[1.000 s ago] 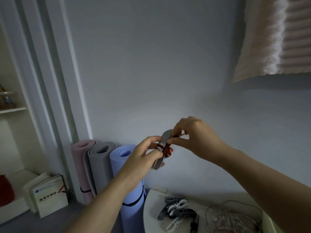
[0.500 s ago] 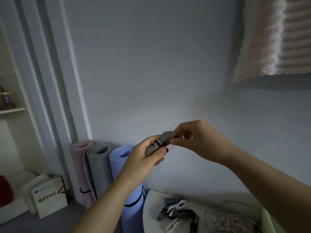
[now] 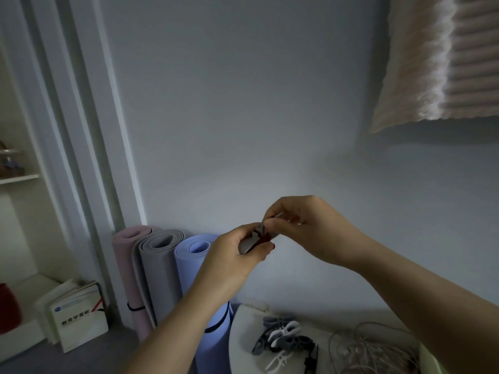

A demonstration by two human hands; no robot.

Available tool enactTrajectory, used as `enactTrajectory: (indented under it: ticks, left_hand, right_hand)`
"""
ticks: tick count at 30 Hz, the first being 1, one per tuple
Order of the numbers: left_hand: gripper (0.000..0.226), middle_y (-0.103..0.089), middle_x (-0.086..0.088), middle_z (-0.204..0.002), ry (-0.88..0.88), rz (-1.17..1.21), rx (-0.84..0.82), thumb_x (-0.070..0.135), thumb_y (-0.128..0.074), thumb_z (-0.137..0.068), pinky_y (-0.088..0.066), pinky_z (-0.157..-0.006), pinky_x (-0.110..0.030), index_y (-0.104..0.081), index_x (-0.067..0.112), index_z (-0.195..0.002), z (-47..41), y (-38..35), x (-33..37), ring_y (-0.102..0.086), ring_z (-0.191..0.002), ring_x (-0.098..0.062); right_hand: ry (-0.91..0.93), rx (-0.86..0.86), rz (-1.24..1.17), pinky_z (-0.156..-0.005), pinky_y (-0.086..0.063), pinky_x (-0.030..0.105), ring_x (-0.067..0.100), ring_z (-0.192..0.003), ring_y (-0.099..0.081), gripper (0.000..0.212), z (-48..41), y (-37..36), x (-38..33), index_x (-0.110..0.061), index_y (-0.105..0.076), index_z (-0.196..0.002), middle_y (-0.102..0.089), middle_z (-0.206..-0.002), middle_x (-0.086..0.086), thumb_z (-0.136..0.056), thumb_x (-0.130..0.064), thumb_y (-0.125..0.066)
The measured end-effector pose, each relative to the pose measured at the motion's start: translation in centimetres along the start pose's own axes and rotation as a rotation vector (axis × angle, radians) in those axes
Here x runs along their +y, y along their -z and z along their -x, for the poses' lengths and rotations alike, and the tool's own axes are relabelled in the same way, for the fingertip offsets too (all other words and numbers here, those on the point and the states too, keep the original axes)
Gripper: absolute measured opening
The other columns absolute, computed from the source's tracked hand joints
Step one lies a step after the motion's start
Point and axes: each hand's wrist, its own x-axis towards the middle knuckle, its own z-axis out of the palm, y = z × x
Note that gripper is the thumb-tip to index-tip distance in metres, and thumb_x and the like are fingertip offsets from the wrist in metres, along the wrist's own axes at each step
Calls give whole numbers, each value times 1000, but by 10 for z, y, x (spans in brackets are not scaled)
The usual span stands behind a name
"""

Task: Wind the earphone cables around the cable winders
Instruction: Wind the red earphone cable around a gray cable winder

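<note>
Both hands are raised in front of the wall. My left hand (image 3: 232, 255) grips a grey cable winder (image 3: 249, 242) with a red earphone cable (image 3: 263, 238) wrapped round its middle. My right hand (image 3: 305, 225) pinches the winder's upper end and a thin piece of the cable between thumb and fingers; most of the winder is hidden by the fingers. Below, on a white table (image 3: 243, 336), lie several grey and white cable winders (image 3: 283, 338) and a loose tangle of pale earphone cables (image 3: 372, 352).
Three rolled mats, pink (image 3: 127, 265), grey (image 3: 156, 271) and blue (image 3: 197, 271), stand against the wall left of the table. Books (image 3: 78, 317) lean on a low white shelf at the far left. A ribbed pale fabric (image 3: 442, 58) hangs at the upper right.
Both hands have dropped slightly and drawn closer together. The winder has tilted flatter and sunk deeper into my left hand, and my right fingers now close over its upper end.
</note>
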Motion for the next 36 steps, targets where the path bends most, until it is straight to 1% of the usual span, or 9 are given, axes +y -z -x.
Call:
enactTrajectory:
  ticks: [4, 7, 9, 12, 14, 20, 26, 31, 36]
  left_hand:
    - [25, -71, 18, -78, -16, 20, -7, 21, -71, -85, -47, -75, -13, -66, 38, -102, 2, 3, 2, -64, -78, 2]
    - [29, -74, 7, -83, -1, 125, 11, 14, -70, -85, -53, -72, -19, -63, 41, -94, 4, 6, 5, -68, -76, -8]
    - [29, -74, 8, -80, 12, 171, 12, 12, -68, -87, -55, -70, -18, -63, 40, -94, 5, 8, 8, -68, -74, -7]
    - [26, -75, 7, -89, 38, 196, -36, 15, -61, -92, -53, -72, -18, -63, 37, -103, 7, 12, 9, -68, -79, -6]
    - [26, -75, 4, -98, 80, 245, -64, 16, -55, -95, -52, -73, -19, -61, 33, -113, 6, 14, 8, -69, -85, -7]
    - [31, -71, -3, -92, 282, 763, -70, 6, -43, -99, -54, -69, -26, -61, 23, -118, 2, 14, 13, -68, -74, -13]
    - [32, -72, -5, -91, 365, 1045, -30, 3, -44, -94, -59, -69, -27, -65, 16, -114, -3, 15, 16, -64, -95, -22]
    - [33, -69, -6, -88, 308, 975, 43, -5, -40, -93, -59, -63, -25, -66, 11, -107, -3, 9, 20, -67, -85, -21]
    - [21, -71, -11, -104, 324, 1034, 68, 9, -53, -90, -56, -77, -28, -66, 6, -106, -1, 8, 20, -66, -98, -23]
  right_hand:
    - [-73, 83, -56, -60, -46, 10, -2, -66, -63, 12, 0, -2, 7, -20, -67, -82, -68, -68, -16, -91, -18, -60]
    - [-106, 121, 28, -62, -48, 28, 18, -70, -62, 14, 1, -2, 13, -28, -64, -78, -65, -67, -11, -91, -24, -60]
    - [-103, 119, 38, -63, -48, 30, 24, -73, -61, 15, 3, -3, 12, -30, -62, -77, -64, -68, -9, -91, -24, -60]
    - [-94, 123, 32, -59, -45, 22, 17, -66, -58, 14, 3, 0, 10, -29, -63, -78, -64, -66, -13, -91, -23, -60]
    - [-91, 117, -5, -64, -48, 20, 11, -69, -61, 12, 2, 4, 8, -26, -65, -80, -69, -74, -8, -91, -23, -60]
    - [-3, -33, -28, -69, -48, 13, -3, -78, -61, 11, 4, 6, 0, -22, -67, -89, -67, -81, -13, -93, -25, -57]
    - [89, -135, -19, -77, -52, 31, 10, -87, -64, 13, 10, -2, -5, -17, -68, -98, -68, -97, -7, -94, -21, -56]
    - [131, -154, -18, -77, -50, 36, 16, -83, -63, 11, 11, -10, -12, -18, -68, -95, -68, -93, -9, -94, -20, -58]
    - [129, -163, -34, -78, -50, 40, 19, -83, -62, 11, 11, -9, -12, -18, -67, -93, -68, -93, -9, -95, -19, -57]
